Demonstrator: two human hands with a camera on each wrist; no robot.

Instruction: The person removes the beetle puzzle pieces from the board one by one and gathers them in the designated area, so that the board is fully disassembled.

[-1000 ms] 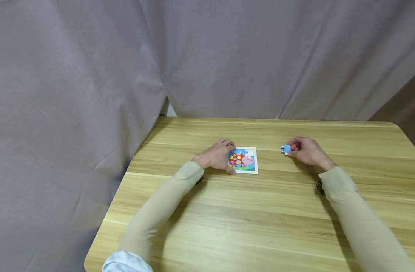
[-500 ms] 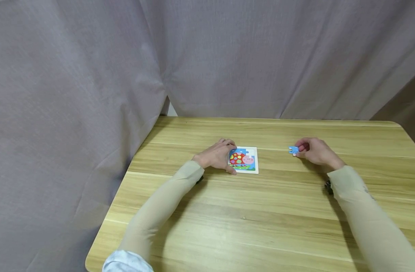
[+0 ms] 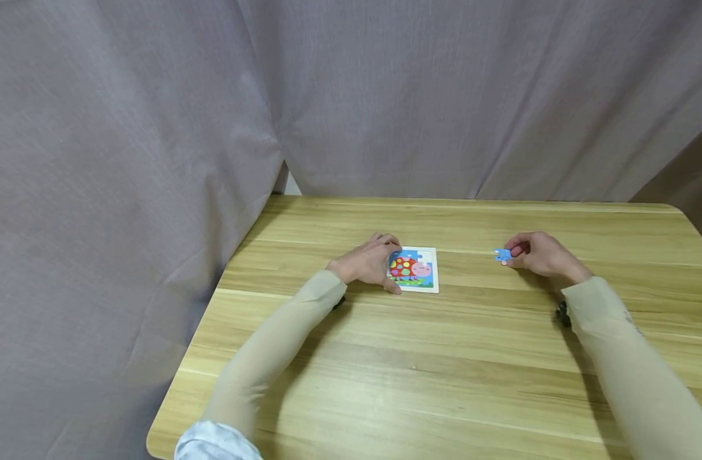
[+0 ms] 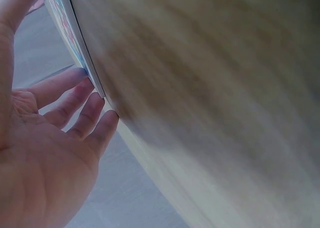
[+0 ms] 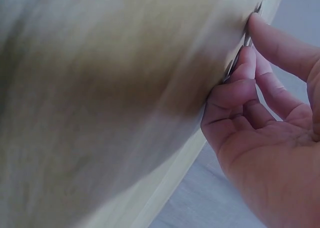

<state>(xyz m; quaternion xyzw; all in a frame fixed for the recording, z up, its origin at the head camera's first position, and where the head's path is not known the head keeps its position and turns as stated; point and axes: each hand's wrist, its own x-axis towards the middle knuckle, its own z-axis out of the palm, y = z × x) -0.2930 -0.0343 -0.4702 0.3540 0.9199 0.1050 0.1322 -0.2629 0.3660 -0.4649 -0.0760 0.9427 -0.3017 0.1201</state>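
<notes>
A square jigsaw puzzle in a white frame lies on the table, showing a red spotted ladybird with a pink face on blue. Its upper right part has a pale gap. My left hand spans its left side, thumb at the near edge and fingers at the far edge. In the left wrist view, fingertips of that hand touch the edge of the puzzle frame. To the right, my right hand pinches a blue jigsaw piece. The right wrist view shows this piece edge-on, low at the tabletop.
The wooden table carries the puzzle, with bare wood between the two hands and towards the person. Grey curtains hang behind its far edge and along the left side.
My right hand has moved to the right with the blue jigsaw piece, away from the puzzle. The left hand keeps its place at the frame.
</notes>
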